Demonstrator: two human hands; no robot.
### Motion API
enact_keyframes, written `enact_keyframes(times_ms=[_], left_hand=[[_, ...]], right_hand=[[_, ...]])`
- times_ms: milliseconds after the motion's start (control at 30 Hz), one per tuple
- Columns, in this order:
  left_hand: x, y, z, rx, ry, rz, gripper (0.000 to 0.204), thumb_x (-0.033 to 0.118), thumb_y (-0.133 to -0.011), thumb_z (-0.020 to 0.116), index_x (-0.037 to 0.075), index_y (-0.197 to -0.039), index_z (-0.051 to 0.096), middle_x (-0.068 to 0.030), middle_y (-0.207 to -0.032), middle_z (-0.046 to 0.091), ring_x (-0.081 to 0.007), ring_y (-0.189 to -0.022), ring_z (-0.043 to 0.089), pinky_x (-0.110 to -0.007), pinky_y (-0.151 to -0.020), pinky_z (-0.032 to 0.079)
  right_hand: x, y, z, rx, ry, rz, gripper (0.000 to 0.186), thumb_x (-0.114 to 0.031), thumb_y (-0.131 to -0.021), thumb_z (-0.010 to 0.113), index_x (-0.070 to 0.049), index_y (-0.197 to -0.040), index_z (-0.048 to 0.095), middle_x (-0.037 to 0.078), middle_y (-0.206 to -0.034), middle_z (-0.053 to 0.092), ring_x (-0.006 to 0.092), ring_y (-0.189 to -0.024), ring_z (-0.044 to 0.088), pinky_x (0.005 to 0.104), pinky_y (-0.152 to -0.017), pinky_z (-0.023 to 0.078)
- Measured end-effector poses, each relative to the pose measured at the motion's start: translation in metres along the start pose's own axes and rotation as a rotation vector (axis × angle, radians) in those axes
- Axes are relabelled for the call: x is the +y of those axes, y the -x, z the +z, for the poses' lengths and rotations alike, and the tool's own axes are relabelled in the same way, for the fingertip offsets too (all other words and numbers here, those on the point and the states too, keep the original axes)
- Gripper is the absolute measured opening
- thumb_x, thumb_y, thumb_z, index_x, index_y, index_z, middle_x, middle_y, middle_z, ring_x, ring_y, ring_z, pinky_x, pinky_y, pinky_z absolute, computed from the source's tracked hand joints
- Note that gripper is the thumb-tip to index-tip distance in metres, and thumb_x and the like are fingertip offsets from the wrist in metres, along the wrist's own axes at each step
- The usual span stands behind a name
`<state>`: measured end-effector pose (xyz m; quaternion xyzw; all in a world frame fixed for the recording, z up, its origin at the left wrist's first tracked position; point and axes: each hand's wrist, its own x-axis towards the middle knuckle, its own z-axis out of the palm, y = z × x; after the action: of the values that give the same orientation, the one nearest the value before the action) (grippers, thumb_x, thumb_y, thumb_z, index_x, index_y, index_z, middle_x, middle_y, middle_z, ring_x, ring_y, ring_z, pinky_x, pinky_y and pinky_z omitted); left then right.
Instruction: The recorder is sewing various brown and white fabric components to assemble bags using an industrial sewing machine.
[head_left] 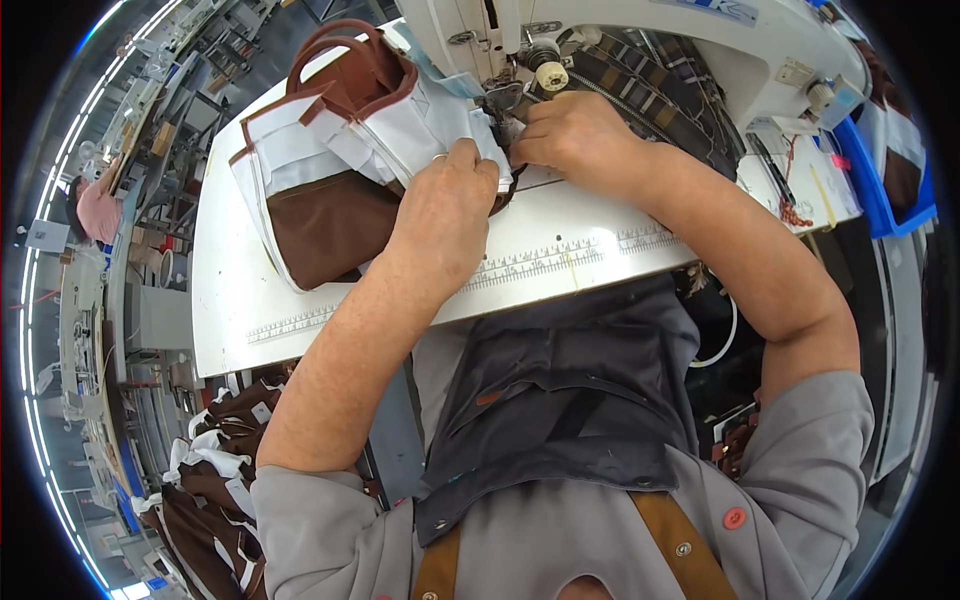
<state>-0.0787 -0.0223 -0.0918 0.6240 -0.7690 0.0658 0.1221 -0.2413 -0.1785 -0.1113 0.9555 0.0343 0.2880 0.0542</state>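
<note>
A handbag (pixel 335 228) in brown with white lining panels and reddish-brown handles lies on the sewing table, its right edge near the sewing machine's (pixel 600 50) needle area. My left hand (pixel 447 205), with a ring on one finger, is closed on the bag's white edge. Just right of it, my right hand (pixel 575 145) is closed, its fingertips together close to the presser foot and the bag's edge. What the right fingertips pinch is hidden. A pale round knob (pixel 551 76) of the machine sits above this hand.
The white table (pixel 560 262) carries a printed ruler scale along its front. Plaid fabric with a zipper (pixel 660 75) lies under the machine arm. A blue bin (pixel 885 215) stands at right. Brown bag pieces (pixel 215 480) are heaped lower left; a person in pink (pixel 98 208) is farther off.
</note>
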Motion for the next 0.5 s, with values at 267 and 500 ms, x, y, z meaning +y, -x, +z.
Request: enact_keyframes(times_ms=[267, 500], left_hand=[[0.000, -0.014, 0.008, 0.075, 0.011, -0.035, 0.031, -0.005, -0.071, 0.066, -0.006, -0.102, 0.065, -0.0170, -0.123, 0.060, -0.0351, -0.093, 0.063, -0.043, -0.083, 0.053], [-0.018, -0.019, 0.021, 0.031, -0.135, 0.092, 0.036, -0.003, -0.071, 0.067, -0.004, -0.107, 0.063, -0.0136, -0.135, 0.060, -0.0329, -0.097, 0.061, -0.041, -0.087, 0.053]], right_hand=[[0.013, 0.009, 0.005, -0.012, 0.036, 0.072, 0.016, -0.016, -0.075, 0.063, -0.014, -0.086, 0.075, 0.000, -0.078, 0.070, 0.0188, -0.082, 0.067, 0.0344, -0.071, 0.054], [0.014, 0.010, 0.007, -0.020, 0.139, 0.093, 0.011, -0.017, -0.075, 0.064, -0.013, -0.080, 0.072, -0.001, -0.078, 0.070, 0.0173, -0.081, 0.068, 0.0337, -0.070, 0.054]])
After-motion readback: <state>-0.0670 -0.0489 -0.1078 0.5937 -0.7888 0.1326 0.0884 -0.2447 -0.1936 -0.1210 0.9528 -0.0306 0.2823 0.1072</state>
